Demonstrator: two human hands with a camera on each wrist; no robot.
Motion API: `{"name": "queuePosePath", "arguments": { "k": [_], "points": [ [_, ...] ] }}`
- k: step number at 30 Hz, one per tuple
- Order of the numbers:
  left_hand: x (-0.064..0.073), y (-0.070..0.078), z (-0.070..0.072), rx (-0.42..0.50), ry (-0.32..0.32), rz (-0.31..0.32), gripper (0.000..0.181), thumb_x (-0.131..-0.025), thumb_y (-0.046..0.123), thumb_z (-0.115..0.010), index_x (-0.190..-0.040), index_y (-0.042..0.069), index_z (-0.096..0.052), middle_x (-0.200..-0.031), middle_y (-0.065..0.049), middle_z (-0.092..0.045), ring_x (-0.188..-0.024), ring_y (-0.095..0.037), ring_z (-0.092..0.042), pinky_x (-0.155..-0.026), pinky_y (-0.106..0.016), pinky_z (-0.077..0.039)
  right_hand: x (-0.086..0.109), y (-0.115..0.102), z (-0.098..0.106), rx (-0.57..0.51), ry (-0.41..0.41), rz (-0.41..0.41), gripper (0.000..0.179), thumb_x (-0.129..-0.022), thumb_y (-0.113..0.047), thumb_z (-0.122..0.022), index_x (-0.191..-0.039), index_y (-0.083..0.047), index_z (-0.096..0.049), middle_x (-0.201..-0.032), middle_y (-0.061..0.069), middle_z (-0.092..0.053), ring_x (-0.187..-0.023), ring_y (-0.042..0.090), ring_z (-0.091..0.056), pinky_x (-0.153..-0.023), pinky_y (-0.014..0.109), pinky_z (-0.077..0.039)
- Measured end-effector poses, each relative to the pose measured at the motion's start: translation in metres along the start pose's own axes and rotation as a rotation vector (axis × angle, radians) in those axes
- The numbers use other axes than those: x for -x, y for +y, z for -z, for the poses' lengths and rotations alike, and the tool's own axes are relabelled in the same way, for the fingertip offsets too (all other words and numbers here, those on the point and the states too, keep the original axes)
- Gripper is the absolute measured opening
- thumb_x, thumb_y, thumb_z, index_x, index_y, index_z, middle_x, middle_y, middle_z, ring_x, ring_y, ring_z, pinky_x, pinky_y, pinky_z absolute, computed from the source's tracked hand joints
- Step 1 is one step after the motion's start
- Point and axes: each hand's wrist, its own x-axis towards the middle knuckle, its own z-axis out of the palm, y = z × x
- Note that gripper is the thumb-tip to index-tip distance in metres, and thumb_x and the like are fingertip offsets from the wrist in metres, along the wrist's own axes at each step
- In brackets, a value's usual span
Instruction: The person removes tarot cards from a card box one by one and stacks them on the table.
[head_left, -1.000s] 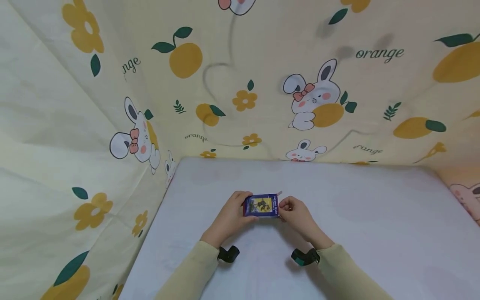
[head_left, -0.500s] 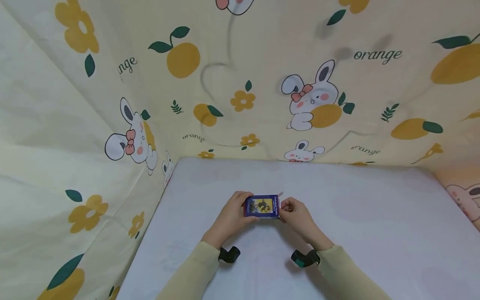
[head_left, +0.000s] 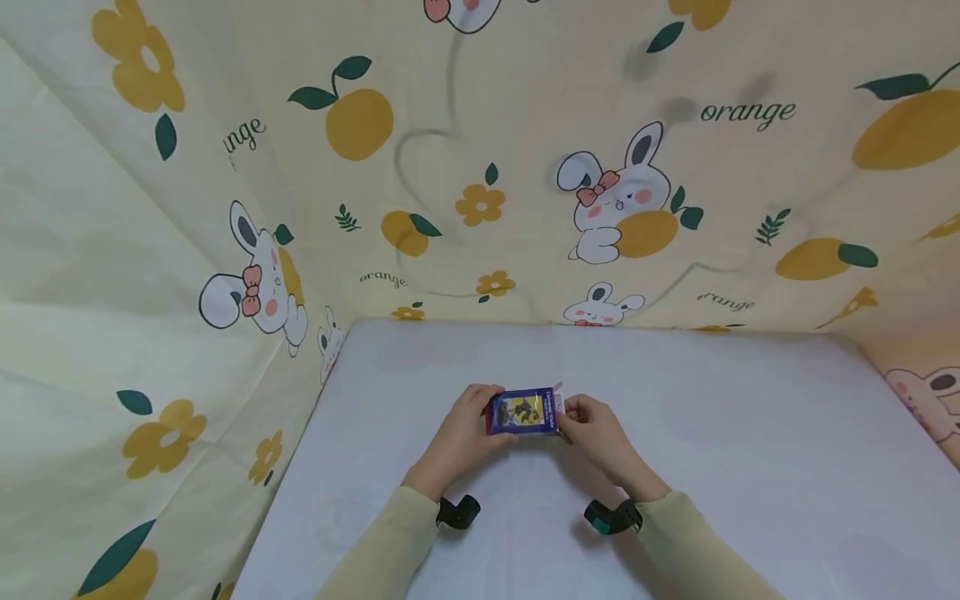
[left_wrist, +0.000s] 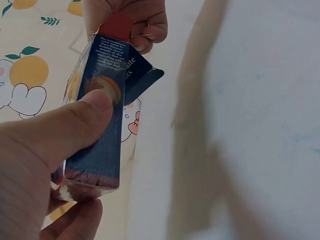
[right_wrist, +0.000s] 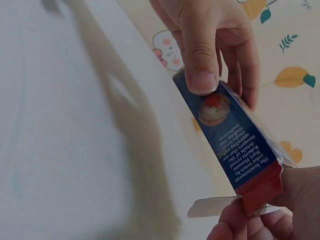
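A small dark-blue card box (head_left: 520, 412) with a yellow picture on its front is held above the white table. My left hand (head_left: 463, 432) grips its left end, the thumb pressed on the printed narrow side in the left wrist view. At the right end the box stands open, with a red side flap (right_wrist: 262, 186) and a lid flap (left_wrist: 143, 82) sticking out. My right hand (head_left: 597, 432) pinches at that end with curled fingers; exactly what lies between them I cannot tell. A pale strip (head_left: 558, 402) shows between the box and those fingers.
A white table (head_left: 720, 450) lies under both hands. Behind it and to the left hangs a cream cloth (head_left: 517, 108) printed with rabbits and oranges. Each wrist wears a black camera (head_left: 459, 512), and pale sleeves cover the forearms.
A pale strip shows at the open right end of the box, beside my right fingers. Both hands stay nearly in place; the whole view has shifted slightly.
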Motion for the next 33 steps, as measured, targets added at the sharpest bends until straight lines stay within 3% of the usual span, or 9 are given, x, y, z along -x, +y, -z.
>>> {"name": "queuePosePath", "arguments": {
  "k": [11, 22, 28, 33],
  "points": [
    [-0.005, -0.005, -0.001, -0.018, 0.008, -0.008, 0.075, -0.079, 0.04, -0.079, -0.143, 0.019, -0.045, -0.139, 0.0, -0.044, -0.126, -0.016, -0.044, -0.106, -0.035, -0.039, -0.006, 0.001, 0.009, -0.027, -0.006, -0.009, 0.027, -0.093, -0.021, -0.065, -0.108, 0.001, -0.058, -0.097, 0.013, -0.063, -0.083, 0.021, -0.062, -0.073, 0.037, -0.058],
    [-0.003, -0.011, 0.001, -0.012, 0.018, 0.011, 0.076, -0.079, 0.039, -0.08, -0.143, 0.019, -0.045, -0.139, -0.001, -0.044, -0.126, -0.017, -0.044, -0.107, -0.036, -0.039, -0.008, -0.001, 0.015, -0.107, -0.025, -0.053, 0.03, -0.095, -0.017, -0.061, -0.115, 0.004, -0.052, -0.108, 0.019, -0.059, -0.095, 0.024, -0.062, -0.085, 0.041, -0.055],
    [0.0, -0.012, 0.003, 0.003, 0.003, 0.041, 0.075, -0.079, 0.038, -0.08, -0.143, 0.02, -0.045, -0.14, 0.0, -0.043, -0.126, -0.017, -0.044, -0.107, -0.037, -0.038, -0.005, -0.003, 0.021, -0.146, -0.035, -0.053, 0.029, -0.094, -0.012, -0.061, -0.114, 0.007, -0.049, -0.108, 0.021, -0.061, -0.094, 0.024, -0.064, -0.083, 0.038, -0.056],
    [0.0, -0.013, 0.006, 0.008, 0.016, 0.016, 0.075, -0.079, 0.035, -0.081, -0.143, 0.018, -0.045, -0.14, -0.002, -0.043, -0.127, -0.018, -0.044, -0.107, -0.037, -0.038, -0.003, -0.003, 0.028, -0.158, -0.032, -0.052, 0.035, -0.093, -0.006, -0.061, -0.121, 0.005, -0.042, -0.117, 0.024, -0.06, -0.097, 0.027, -0.064, -0.081, 0.038, -0.057]
  ]
}}
